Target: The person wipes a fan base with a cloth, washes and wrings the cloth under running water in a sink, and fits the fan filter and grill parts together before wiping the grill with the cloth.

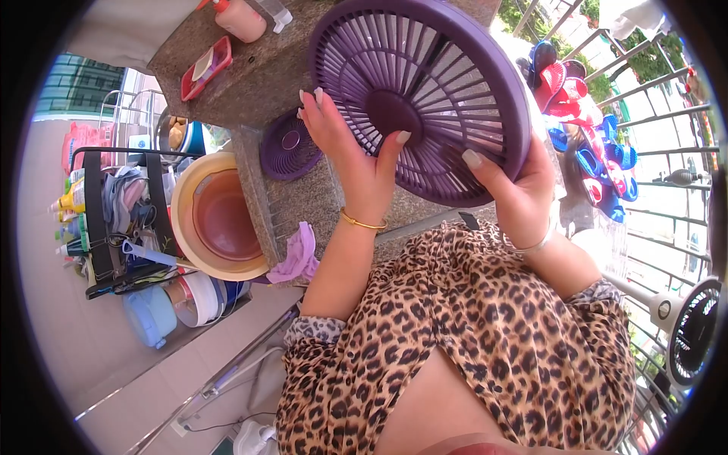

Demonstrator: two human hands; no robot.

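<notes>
A round purple fan grille [421, 83] with radial slats is held up over a stone counter [265, 72]. My left hand [349, 148] grips its left side, thumb across the centre hub and fingers behind the rim. My right hand [516, 186] holds the lower right rim, thumb on the front. A smaller purple grille disc [290, 145] leans against the counter's edge just left of my left hand. Leopard-print sleeves cover both my upper arms.
A red tray [206, 67] and a pink bottle [241, 20] sit on the counter. Stacked basins [220, 220], a black rack of bottles [114, 220], a purple cloth [299, 254]. Sandals [584, 114] hang on a railing at right; a fan [694, 334] stands at lower right.
</notes>
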